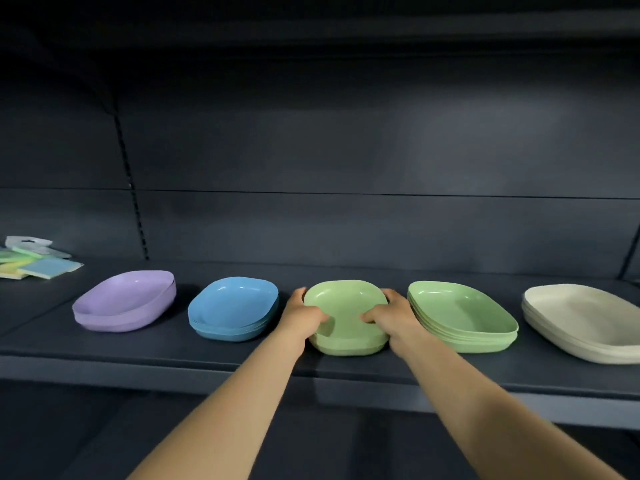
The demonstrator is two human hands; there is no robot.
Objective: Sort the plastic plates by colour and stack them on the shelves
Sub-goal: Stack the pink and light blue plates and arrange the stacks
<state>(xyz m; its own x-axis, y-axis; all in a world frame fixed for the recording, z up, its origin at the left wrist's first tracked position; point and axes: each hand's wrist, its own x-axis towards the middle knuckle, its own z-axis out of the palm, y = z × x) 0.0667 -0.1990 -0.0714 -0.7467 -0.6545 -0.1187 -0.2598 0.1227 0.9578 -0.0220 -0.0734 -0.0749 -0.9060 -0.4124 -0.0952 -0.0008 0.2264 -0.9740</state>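
Dark shelf (138, 344) carries colour-sorted plates: purple stack (124, 303), blue stack (233, 308), larger green stack (462, 315), cream stack (585, 322). Left hand (303, 313) and right hand (389, 311) grasp opposite sides of the small green stack (346, 315), thumbs curled over its rim, likely to square it up between its neighbours.

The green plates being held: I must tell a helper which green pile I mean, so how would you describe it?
On the dark shelf, five plate piles stand in a row. It is the middle pile, gripped at its sides by the left hand and right hand. The green pile beside it looks wider, and nobody touches it.
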